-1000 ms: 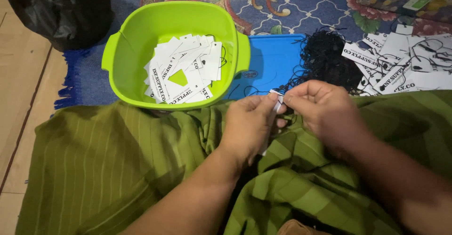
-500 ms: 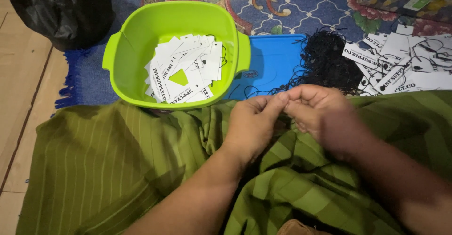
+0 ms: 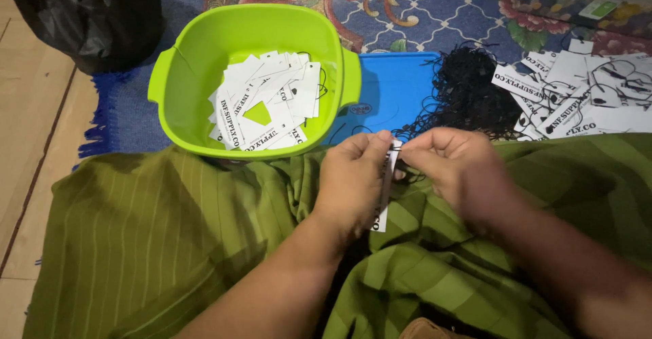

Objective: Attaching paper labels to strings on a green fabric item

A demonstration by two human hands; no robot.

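Both hands meet over the green cloth (image 3: pixel 170 244) in the lap. The left hand (image 3: pixel 353 179) pinches the top of a white tag (image 3: pixel 384 200), which hangs edge-on between the hands with its long axis running down toward the lap. The right hand (image 3: pixel 451 166) closes its fingertips at that same top end, on what looks like a black string (image 3: pixel 406 175); both hands are equally near. Beyond lie a green tub (image 3: pixel 197 74) of strung tags, a blue tray (image 3: pixel 394 88), a heap of black strings (image 3: pixel 468 91) and loose tags (image 3: pixel 584 95) to the right
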